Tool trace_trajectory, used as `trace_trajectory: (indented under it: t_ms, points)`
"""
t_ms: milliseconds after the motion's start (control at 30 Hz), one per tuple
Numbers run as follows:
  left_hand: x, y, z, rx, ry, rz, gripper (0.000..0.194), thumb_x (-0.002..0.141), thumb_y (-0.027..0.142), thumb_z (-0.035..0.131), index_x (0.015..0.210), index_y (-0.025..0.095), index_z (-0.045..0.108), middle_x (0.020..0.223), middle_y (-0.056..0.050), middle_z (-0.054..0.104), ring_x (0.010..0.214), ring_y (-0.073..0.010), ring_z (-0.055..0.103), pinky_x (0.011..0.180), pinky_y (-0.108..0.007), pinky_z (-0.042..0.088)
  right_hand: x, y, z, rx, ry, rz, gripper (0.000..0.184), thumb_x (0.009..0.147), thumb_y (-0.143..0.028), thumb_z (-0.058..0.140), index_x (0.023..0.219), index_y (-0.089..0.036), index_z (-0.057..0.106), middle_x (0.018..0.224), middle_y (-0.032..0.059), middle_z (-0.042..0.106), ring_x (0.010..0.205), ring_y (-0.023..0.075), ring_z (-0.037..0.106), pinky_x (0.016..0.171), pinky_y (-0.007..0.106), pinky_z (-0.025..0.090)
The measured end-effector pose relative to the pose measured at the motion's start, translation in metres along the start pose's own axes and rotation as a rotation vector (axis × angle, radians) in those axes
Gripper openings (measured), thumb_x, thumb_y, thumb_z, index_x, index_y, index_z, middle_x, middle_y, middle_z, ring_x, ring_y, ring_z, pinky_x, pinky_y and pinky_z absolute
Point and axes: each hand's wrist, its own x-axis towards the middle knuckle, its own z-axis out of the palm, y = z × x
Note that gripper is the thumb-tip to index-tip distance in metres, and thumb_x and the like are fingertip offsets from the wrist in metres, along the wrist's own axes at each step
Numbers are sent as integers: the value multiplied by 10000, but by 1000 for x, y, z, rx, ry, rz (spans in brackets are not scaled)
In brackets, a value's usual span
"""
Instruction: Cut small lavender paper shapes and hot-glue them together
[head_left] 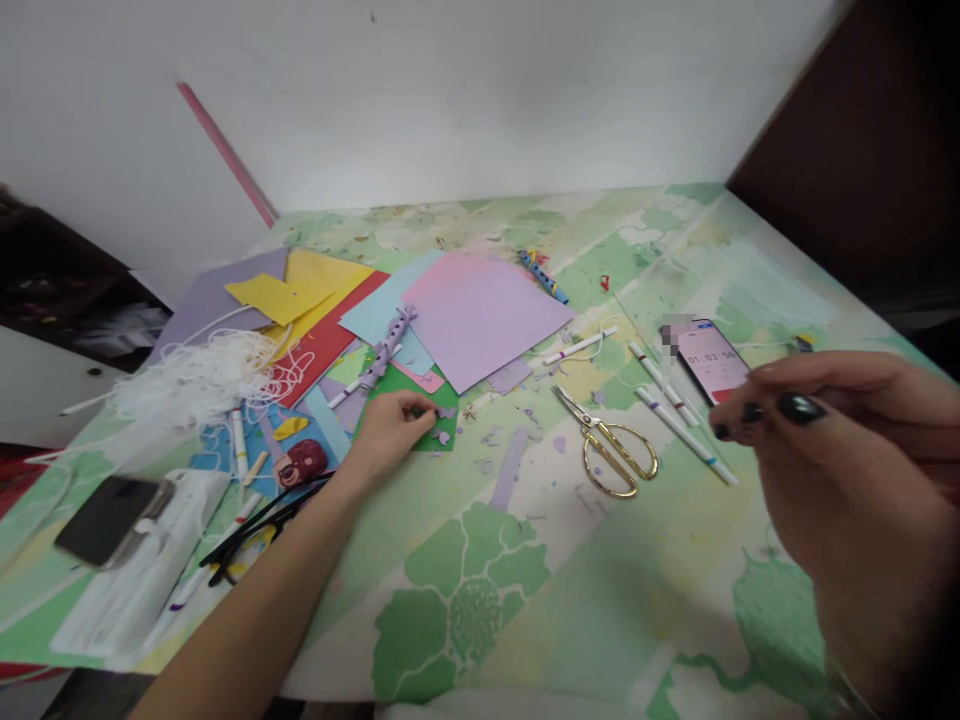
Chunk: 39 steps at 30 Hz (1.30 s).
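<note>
My left hand (394, 430) reaches to a green sheet of paper (442, 438), its fingertips pinched together at small purple paper scraps (442, 437). Whether a scrap is between those fingers I cannot make out. Raised at the right, close to the camera, my right hand (855, 460) has thumb and fingers pressed together; anything held there is hidden. Gold-handled scissors (611, 445) lie slightly spread between the two hands. Just beyond the left hand rests a rolled purple paper tube with dark spots (388, 350). A purple paper strip (510, 468) lies near the scraps.
A lit phone (716, 360) lies behind my right hand, beside white markers (686, 435). Purple paper (487, 315) and a blue spotted tube (544, 277) are farther back. White string (202, 370), glasses (255, 530) and a dark phone (112, 520) occupy the left side.
</note>
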Motion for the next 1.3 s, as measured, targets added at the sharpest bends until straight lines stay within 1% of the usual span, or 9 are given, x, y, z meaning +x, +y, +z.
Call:
trace_trajectory:
  t_ms: [100, 200, 333, 467, 633, 767, 1000, 1167, 1300]
  points:
    - [1, 4, -5, 33, 124, 44, 188, 625, 233, 621, 766, 168, 726, 591, 10, 598, 511, -126, 463, 518, -245, 328, -3, 0, 13, -17, -34, 83, 128, 765, -211, 690, 889, -243, 707, 797, 14, 624, 702, 141, 580, 612, 273, 452]
    - [0, 7, -6, 28, 212, 72, 187, 638, 233, 599, 784, 172, 699, 707, -6, 632, 576, -127, 500, 572, -248, 368, 0, 23, 18, -31, -113, 116, 174, 746, -202, 696, 912, -251, 700, 826, 2, 642, 735, 137, 601, 624, 252, 474]
    - [0, -4, -2, -25, 183, 38, 202, 666, 310, 594, 769, 154, 671, 590, 3, 586, 519, -130, 489, 506, -240, 361, 1, 56, 26, -48, -257, 187, 126, 765, -237, 678, 891, -233, 680, 821, 0, 641, 715, 126, 611, 646, 240, 495]
    - [2, -16, 0, -77, 129, 6, 249, 695, 371, 573, 779, 147, 643, 617, -16, 619, 492, -125, 503, 467, -232, 369, -6, 72, 30, -95, -348, 268, 163, 779, -301, 666, 924, -227, 663, 883, 22, 656, 789, 151, 631, 704, 258, 505]
    - [10, -13, 0, -27, 101, 2, 179, 657, 312, 619, 721, 150, 663, 649, -34, 659, 550, -142, 561, 517, -240, 404, -14, 79, 33, -152, -402, 303, 174, 798, -330, 637, 949, -242, 641, 870, 15, 649, 762, 150, 617, 668, 258, 490]
    - [16, -11, 0, 60, 114, -1, 59, 602, 215, 638, 618, 158, 645, 551, -5, 616, 510, -138, 532, 511, -242, 376, -17, 82, 34, -189, -439, 287, 172, 813, -336, 615, 956, -242, 630, 900, 27, 654, 792, 164, 620, 661, 266, 486]
    - [11, -14, 0, 104, 153, 46, 107, 610, 145, 603, 706, 180, 632, 545, 39, 576, 498, -123, 502, 524, -230, 359, -20, 86, 34, -193, -451, 247, 169, 822, -314, 606, 970, -235, 629, 900, 54, 663, 709, 172, 627, 491, 248, 455]
    - [5, -9, -3, 87, 195, 27, 108, 634, 158, 591, 730, 194, 625, 634, 25, 641, 457, -111, 493, 499, -233, 359, -22, 87, 33, -183, -457, 273, 177, 817, -332, 617, 971, -246, 631, 909, 47, 670, 654, 159, 617, 458, 242, 442]
    - [5, -11, -4, 15, 205, -13, 82, 703, 270, 611, 715, 194, 585, 578, 33, 617, 411, -117, 524, 462, -235, 382, -24, 85, 34, -191, -459, 275, 200, 809, -345, 627, 974, -233, 632, 882, 50, 656, 644, 152, 606, 460, 233, 444]
